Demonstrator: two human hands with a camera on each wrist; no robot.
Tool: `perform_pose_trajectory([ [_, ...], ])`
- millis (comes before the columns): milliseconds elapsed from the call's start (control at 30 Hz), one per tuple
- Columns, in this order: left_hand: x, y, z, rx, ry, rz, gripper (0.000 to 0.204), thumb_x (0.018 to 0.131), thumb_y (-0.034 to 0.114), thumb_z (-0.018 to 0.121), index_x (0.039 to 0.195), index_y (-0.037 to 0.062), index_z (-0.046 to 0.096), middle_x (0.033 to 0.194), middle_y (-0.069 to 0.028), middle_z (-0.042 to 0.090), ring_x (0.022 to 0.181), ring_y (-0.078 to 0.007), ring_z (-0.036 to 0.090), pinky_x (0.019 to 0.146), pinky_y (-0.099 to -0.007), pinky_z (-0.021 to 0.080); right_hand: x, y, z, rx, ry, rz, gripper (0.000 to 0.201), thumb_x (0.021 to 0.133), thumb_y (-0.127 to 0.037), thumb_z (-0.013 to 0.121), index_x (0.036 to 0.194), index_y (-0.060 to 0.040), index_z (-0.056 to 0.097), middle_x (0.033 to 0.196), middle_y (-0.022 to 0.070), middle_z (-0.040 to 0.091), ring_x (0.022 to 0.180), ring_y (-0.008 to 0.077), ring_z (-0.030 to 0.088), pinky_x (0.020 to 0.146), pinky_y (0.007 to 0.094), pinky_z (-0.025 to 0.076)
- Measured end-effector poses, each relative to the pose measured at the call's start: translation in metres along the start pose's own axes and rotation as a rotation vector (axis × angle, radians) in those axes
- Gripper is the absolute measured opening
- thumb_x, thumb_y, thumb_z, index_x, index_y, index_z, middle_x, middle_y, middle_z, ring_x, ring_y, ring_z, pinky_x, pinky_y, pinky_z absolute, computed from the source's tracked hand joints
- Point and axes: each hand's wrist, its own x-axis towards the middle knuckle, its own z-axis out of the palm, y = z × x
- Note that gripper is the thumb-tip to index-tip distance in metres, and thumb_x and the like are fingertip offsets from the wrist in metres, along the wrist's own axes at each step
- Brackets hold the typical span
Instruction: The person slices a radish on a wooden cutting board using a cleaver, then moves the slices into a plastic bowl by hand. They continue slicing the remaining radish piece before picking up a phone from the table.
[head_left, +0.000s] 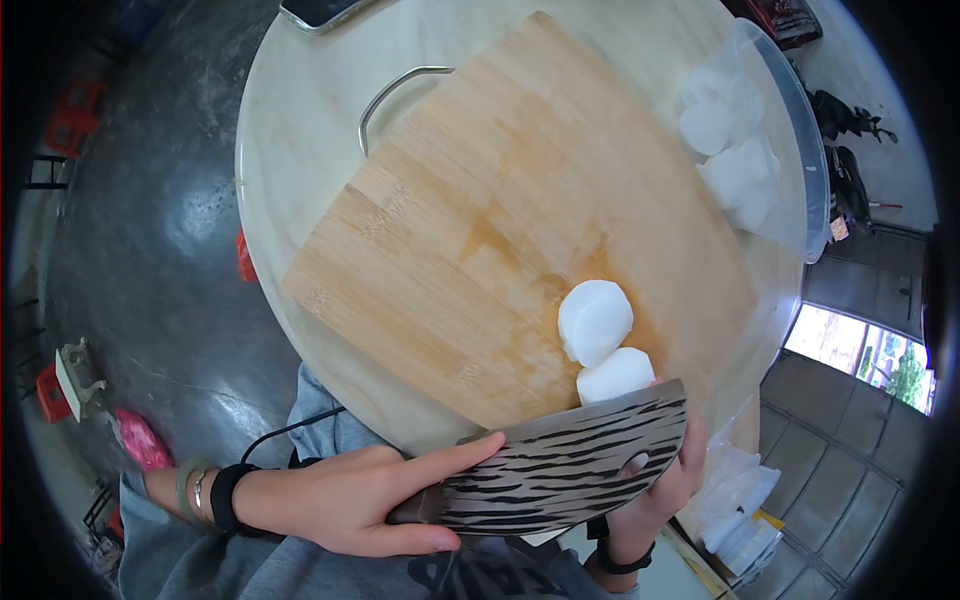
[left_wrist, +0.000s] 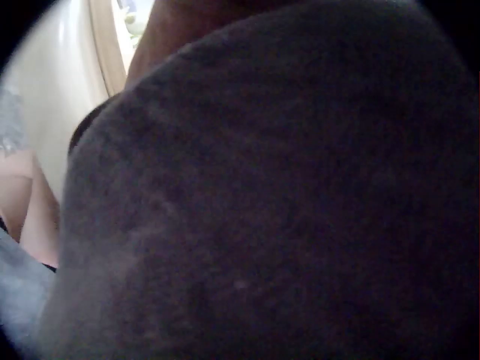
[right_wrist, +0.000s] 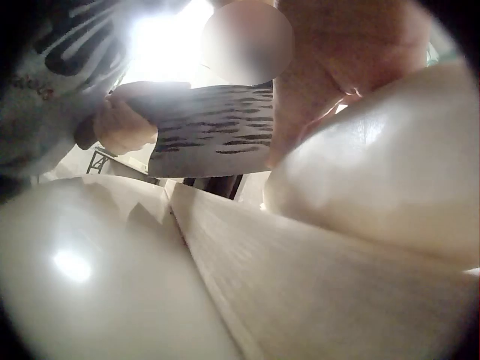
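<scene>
My left hand (head_left: 350, 495) grips the handle of a wide cleaver (head_left: 570, 465), its index finger lying along the black-streaked blade. The blade hides part of my right hand (head_left: 670, 485), whose fingertip shows beside the nearer white piece (head_left: 614, 376). In the right wrist view, fingers of my right hand (right_wrist: 341, 45) curl onto a smooth white piece (right_wrist: 382, 165) by the end of the cleaver (right_wrist: 217, 127). Another white piece (head_left: 595, 322) touches the nearer one on the wooden board (head_left: 500, 190). Dark fabric (left_wrist: 262, 187) covers most of the left wrist view.
A clear plastic container (head_left: 815, 150) with white pieces (head_left: 742, 180) in a bag stands right of the board. A metal handle (head_left: 385, 98) sticks out from the board's upper left edge. A phone-like object (head_left: 320, 12) lies on the round table (head_left: 290, 130). Plastic packages (head_left: 735, 500) are at lower right.
</scene>
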Motion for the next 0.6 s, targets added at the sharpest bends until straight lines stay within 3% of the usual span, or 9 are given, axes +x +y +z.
perform_pose_trajectory([
  [100,-0.004,0.006,-0.003,0.000,-0.036,-0.122,0.080,0.091,0.034,0.058,0.148,0.0053,0.009,0.050,-0.0135,0.049,0.041,-0.0286,0.050,0.044,-0.0353,0.038,-0.001,0.003,-0.001,-0.034,-0.027,0.012,0.023,0.060,-0.002,0.077,0.081,0.0008,0.067,0.107,0.0218,0.061,0.090,0.0357,0.066,0.074,0.0357,0.056],
  [267,-0.003,0.007,-0.003,0.014,-0.050,-0.105,0.083,0.090,0.035,0.059,0.148,0.0042,0.008,0.047,-0.0131,0.046,0.039,-0.0286,0.047,0.041,-0.0362,0.035,0.001,0.007,-0.001,-0.032,-0.035,-0.084,0.022,0.060,-0.002,0.077,0.079,0.0012,0.067,0.102,0.0218,0.062,0.086,0.0379,0.066,0.073,0.0365,0.056],
  [500,0.004,0.021,-0.003,0.038,-0.055,-0.148,0.084,0.090,0.035,0.059,0.148,0.0032,0.007,0.047,-0.0123,0.046,0.039,-0.0285,0.048,0.043,-0.0360,0.037,-0.003,0.005,-0.002,0.011,-0.093,-0.001,0.024,0.060,-0.002,0.077,0.082,0.0034,0.068,0.098,0.0221,0.063,0.084,0.0380,0.066,0.072,0.0371,0.056],
  [600,0.005,0.023,-0.004,0.029,-0.064,-0.174,0.084,0.090,0.035,0.059,0.148,0.0029,0.008,0.048,-0.0119,0.047,0.040,-0.0282,0.049,0.043,-0.0359,0.037,-0.004,0.007,-0.001,0.108,-0.067,0.138,0.026,0.060,-0.003,0.077,0.083,0.0037,0.068,0.096,0.0212,0.063,0.083,0.0362,0.066,0.073,0.0365,0.055],
])
